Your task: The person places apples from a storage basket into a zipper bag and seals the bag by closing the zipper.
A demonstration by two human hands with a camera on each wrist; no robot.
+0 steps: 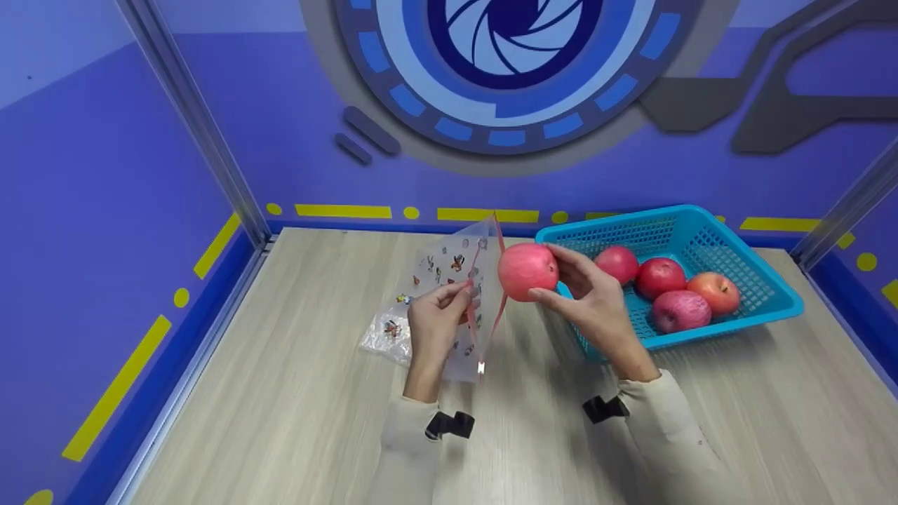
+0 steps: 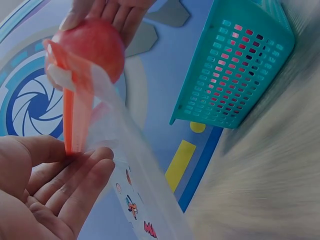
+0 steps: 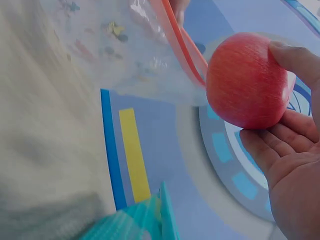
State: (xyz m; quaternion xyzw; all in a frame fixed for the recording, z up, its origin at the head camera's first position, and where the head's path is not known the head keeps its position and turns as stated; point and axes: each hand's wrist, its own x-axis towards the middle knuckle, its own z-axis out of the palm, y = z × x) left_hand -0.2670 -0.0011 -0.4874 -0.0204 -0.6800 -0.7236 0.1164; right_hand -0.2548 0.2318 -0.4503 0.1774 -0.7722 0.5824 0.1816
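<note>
My left hand [image 1: 436,324] pinches the orange-red edge of a clear zip bag [image 2: 145,190] printed with small cartoon figures. The bag's mouth gapes toward the right, and its lower end lies on the table. In my right hand [image 1: 595,301] is a red apple [image 1: 528,272], gripped between thumb and fingers and held up at the bag's mouth. The right wrist view shows the apple [image 3: 247,81] right at the orange rim. Below and beyond the right hand stands a turquoise basket [image 1: 761,280] with several more apples [image 1: 680,311] in it.
The wooden table [image 1: 280,393] is bounded by blue printed walls at the left [image 1: 91,231], back and right. A metal post [image 1: 203,126] rises in the back left corner. The basket stands at the back right, close to the rear wall.
</note>
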